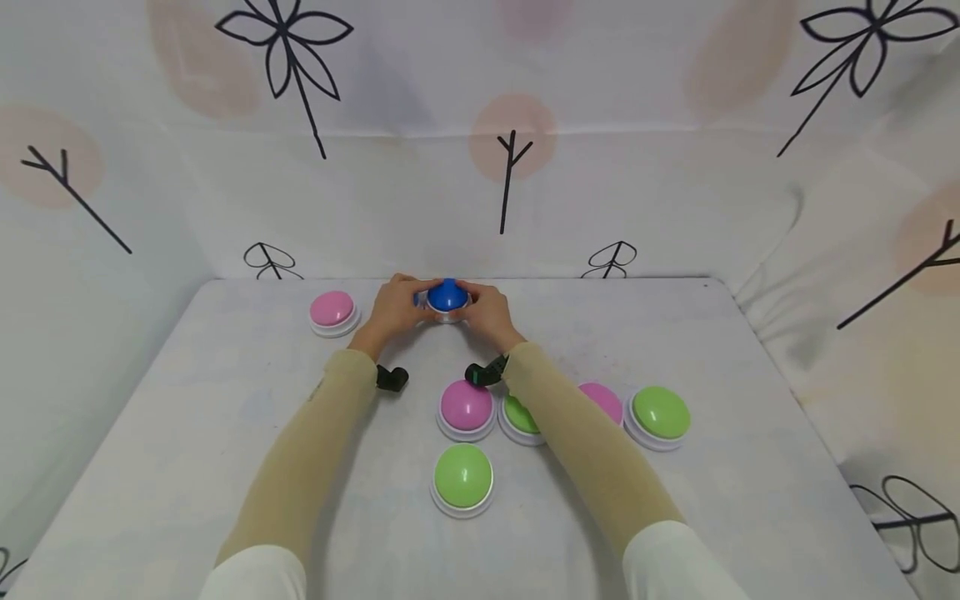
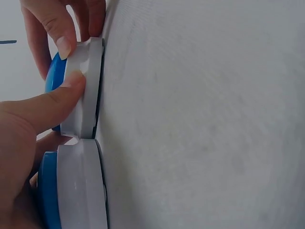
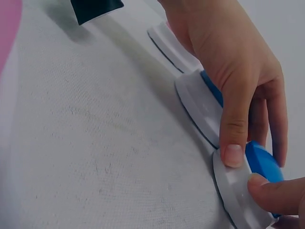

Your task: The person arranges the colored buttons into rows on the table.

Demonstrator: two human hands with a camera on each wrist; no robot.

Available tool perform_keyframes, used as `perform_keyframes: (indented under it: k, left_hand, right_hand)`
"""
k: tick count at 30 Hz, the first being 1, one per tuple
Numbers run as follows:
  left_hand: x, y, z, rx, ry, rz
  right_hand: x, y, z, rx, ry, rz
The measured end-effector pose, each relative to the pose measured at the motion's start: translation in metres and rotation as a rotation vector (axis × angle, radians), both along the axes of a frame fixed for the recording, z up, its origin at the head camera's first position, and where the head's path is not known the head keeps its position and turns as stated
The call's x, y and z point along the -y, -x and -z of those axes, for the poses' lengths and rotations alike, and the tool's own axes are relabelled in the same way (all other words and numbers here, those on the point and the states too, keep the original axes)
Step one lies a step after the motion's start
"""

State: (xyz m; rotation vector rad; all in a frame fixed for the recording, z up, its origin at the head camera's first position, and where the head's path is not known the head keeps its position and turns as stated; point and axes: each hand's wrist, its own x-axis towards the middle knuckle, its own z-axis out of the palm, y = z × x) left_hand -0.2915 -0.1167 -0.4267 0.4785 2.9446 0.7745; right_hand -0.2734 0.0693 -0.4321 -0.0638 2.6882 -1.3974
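Note:
At the far edge of the table, a blue dome button [image 1: 447, 297] on a white round base sits between my hands. My left hand [image 1: 397, 307] grips its left side, the thumb [image 2: 59, 101] pressed on the white base. My right hand [image 1: 489, 315] grips the other side, its thumb [image 3: 274, 194] on the base near the left thumb. A second blue button [image 2: 78, 186] stands right beside the held one, mostly hidden behind my left hand in the head view.
A pink button [image 1: 332, 310] stands left of my left hand. Nearer are a magenta button [image 1: 467, 406], a green button [image 1: 463, 476] in front of it, and another green button [image 1: 662, 413] at right. My right sleeve partly covers a green button [image 1: 521, 415] and a pink button [image 1: 602, 400].

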Motion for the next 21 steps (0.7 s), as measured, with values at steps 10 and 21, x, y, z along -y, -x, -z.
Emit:
perform_keyframes:
  k: [10,21]
  left_hand:
    - [0.002,0.0,-0.003,0.014,-0.102,0.012]
    - [0.008,-0.006,-0.017,0.036,-0.236,0.048]
  right_hand:
    - [-0.001,-0.007,-0.009,-0.001,0.047,0.041]
    - [-0.004,-0.01,-0.025,-0.003,0.109,-0.031]
